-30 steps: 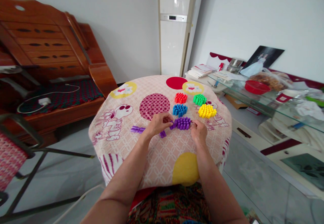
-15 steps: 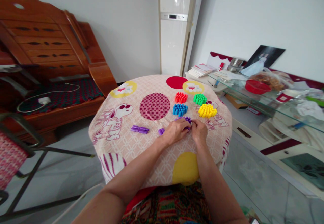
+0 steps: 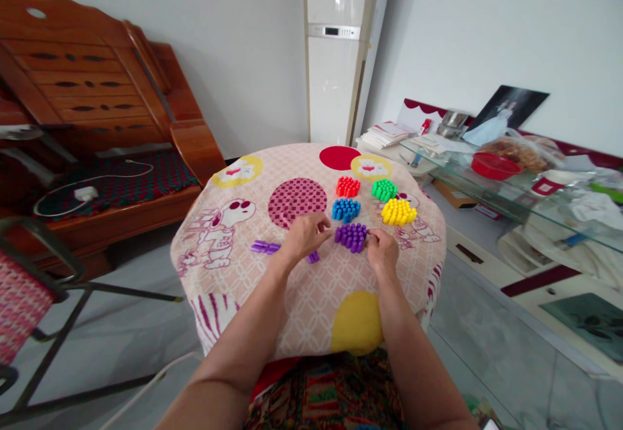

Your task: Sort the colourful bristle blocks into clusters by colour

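On the round table's patterned cloth (image 3: 233, 268) sits a purple cluster of pegs (image 3: 351, 236). My right hand (image 3: 382, 250) pinches the cluster's right edge. My left hand (image 3: 304, 236) hovers just left of the cluster with its fingers curled in; whether anything is in them is hidden. One loose purple piece (image 3: 313, 258) lies under that hand's edge and a longer purple piece (image 3: 265, 246) lies further left. Behind the purple cluster stand a blue cluster (image 3: 346, 209), a red cluster (image 3: 348, 187), a green cluster (image 3: 384, 190) and a yellow cluster (image 3: 399, 212).
A wooden bench (image 3: 97, 112) with a white cable stands at the left, and a metal chair frame (image 3: 43, 274) is in front of it. A glass shelf (image 3: 511, 190) with a red bowl (image 3: 491, 167) and clutter runs along the right. A tall white appliance (image 3: 335, 54) stands behind the table.
My left hand, which was over the purple cluster half a second ago, has drawn back to the left, so the cluster shows again. My right hand stays at its right edge.
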`<state>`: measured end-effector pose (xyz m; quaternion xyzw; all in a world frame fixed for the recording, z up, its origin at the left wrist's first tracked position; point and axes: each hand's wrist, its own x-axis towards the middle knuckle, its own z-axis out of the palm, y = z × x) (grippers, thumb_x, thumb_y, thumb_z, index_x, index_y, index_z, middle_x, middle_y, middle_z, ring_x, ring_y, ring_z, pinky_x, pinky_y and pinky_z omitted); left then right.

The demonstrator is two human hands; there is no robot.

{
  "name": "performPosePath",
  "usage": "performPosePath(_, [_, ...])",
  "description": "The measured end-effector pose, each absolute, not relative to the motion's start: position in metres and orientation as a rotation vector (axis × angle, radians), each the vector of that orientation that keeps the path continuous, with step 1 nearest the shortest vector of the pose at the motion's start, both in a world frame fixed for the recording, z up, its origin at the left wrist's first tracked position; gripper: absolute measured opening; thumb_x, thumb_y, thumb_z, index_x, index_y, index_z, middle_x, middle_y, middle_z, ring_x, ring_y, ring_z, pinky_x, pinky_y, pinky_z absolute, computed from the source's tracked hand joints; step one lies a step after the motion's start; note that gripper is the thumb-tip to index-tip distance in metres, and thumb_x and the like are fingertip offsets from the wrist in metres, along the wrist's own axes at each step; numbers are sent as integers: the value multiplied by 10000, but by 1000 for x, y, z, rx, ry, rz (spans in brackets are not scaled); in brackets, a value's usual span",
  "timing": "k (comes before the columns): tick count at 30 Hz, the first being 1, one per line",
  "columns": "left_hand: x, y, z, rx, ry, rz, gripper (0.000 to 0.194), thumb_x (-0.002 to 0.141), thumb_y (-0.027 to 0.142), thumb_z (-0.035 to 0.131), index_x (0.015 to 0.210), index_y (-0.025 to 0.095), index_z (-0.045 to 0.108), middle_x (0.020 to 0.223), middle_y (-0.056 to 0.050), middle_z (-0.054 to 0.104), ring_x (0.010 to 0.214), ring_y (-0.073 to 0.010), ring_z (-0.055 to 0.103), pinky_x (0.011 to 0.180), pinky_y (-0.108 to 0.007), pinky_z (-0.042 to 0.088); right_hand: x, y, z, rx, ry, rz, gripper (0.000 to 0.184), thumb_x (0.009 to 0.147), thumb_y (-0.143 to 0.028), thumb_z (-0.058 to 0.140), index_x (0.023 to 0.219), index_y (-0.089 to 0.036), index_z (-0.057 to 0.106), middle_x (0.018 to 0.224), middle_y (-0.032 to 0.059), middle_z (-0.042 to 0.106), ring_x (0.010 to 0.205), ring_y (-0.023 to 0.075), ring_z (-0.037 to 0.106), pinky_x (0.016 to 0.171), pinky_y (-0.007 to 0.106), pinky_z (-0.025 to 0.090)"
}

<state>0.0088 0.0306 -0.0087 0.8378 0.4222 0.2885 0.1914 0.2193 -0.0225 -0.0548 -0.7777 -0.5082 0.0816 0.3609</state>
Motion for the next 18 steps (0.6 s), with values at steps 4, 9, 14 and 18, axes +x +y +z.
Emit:
performPosePath(4, [-34, 42, -10, 2244, 1098, 421, 251, 673, 332, 765, 857, 170, 708, 750, -10, 695, 673, -147, 615, 610, -223, 415, 220, -21, -56, -2011, -1309, 198, 365, 865, -178, 439, 1029, -189, 765, 985, 91, 754, 926, 212, 646, 822, 290, 447])
performPosePath(9, [-40, 39, -15, 2189, 914, 270, 246, 580, 217, 784, 808, 179, 698, 697, 19, 673, 641, -134, 597, 581, -204, 396, 220, -21, -56, -2007, -1305, 195, 365, 859, -170, 446, 1037, -187, 765, 1017, 92, 753, 944, 210, 646, 818, 282, 448])
performPosePath(14, [-27, 36, -11, 2147, 880, 327, 111, 649, 181, 699, 747, 165, 650, 645, 21, 648, 615, -128, 594, 577, -207, 400, 220, -22, -55, -2020, -1316, 211, 355, 864, -182, 459, 1052, -174, 761, 1010, 99, 755, 938, 219, 653, 805, 289, 446])
performPosePath(18, [-15, 33, -12, 2050, 831, 479, 120, 713, 218, 667, 816, 157, 654, 639, 24, 638, 584, -116, 582, 574, -207, 414, 220, -22, -55, -2007, -1318, 201, 344, 854, -187, 474, 1043, -175, 762, 991, 96, 758, 912, 213, 656, 791, 286, 447])
